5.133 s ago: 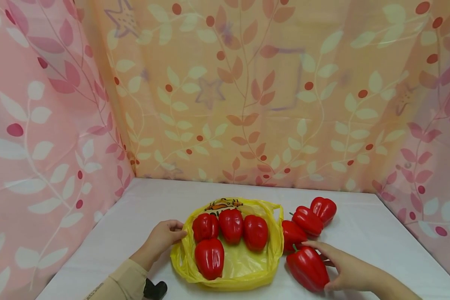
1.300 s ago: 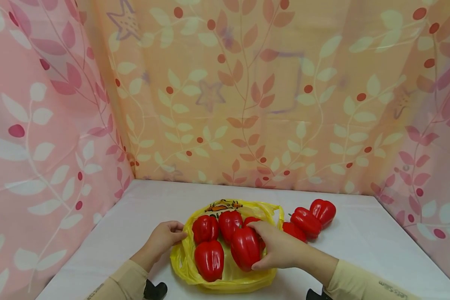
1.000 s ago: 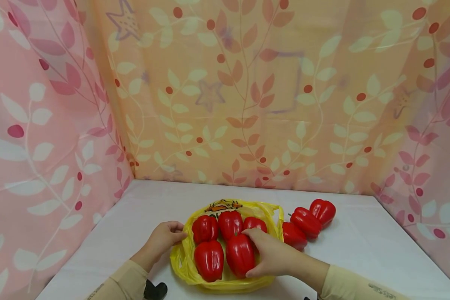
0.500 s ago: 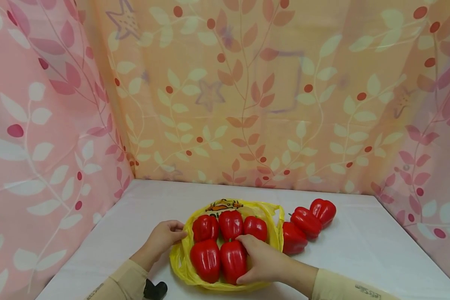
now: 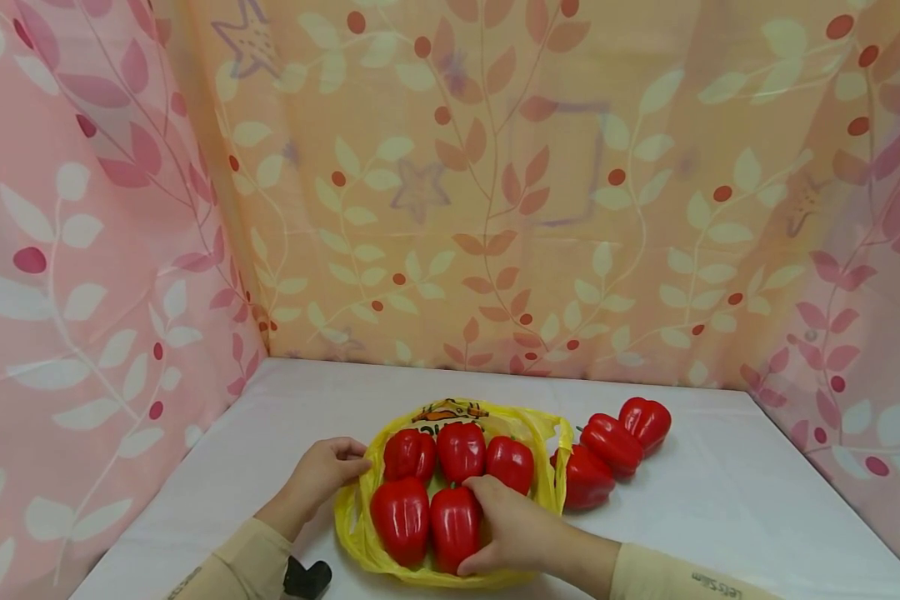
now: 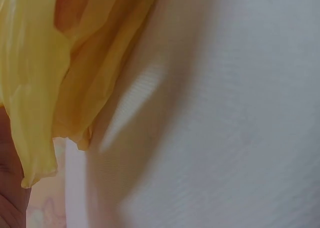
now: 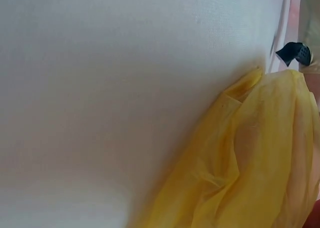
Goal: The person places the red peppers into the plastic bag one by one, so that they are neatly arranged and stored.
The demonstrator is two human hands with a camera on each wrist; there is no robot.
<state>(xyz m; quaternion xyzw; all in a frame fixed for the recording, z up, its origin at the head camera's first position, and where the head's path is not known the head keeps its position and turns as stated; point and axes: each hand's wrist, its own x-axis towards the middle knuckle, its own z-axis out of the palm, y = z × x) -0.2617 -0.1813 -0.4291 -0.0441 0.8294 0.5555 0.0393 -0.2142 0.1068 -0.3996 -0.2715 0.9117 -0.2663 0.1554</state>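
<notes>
A yellow plastic bag (image 5: 356, 546) lies spread wide on the table, several red bell peppers inside it. My left hand (image 5: 318, 479) pinches the bag's left rim between thumb and fingers; yellow folds of the bag (image 6: 35, 88) hang beside it in the left wrist view. Inside the bag, at the front, my right hand (image 5: 516, 527) grips a red bell pepper (image 5: 454, 529), which touches another bell pepper (image 5: 401, 521) on its left. Behind these sits a row of three more. In the right wrist view the bag's side (image 7: 255, 163) covers most of the hand.
Three red bell peppers lie in a slanting row right of the bag: a near one (image 5: 587, 479) against its rim, a middle one (image 5: 612, 444) and a far one (image 5: 646, 426). A white cloth (image 5: 757, 500) covers the table. Patterned curtains (image 5: 450, 208) enclose the back and sides.
My right hand has carried a bell pepper from the table into the bag, then slid it left, pushing the front-left pepper leftward. My left hand keeps hold of the rim, nearly still.
</notes>
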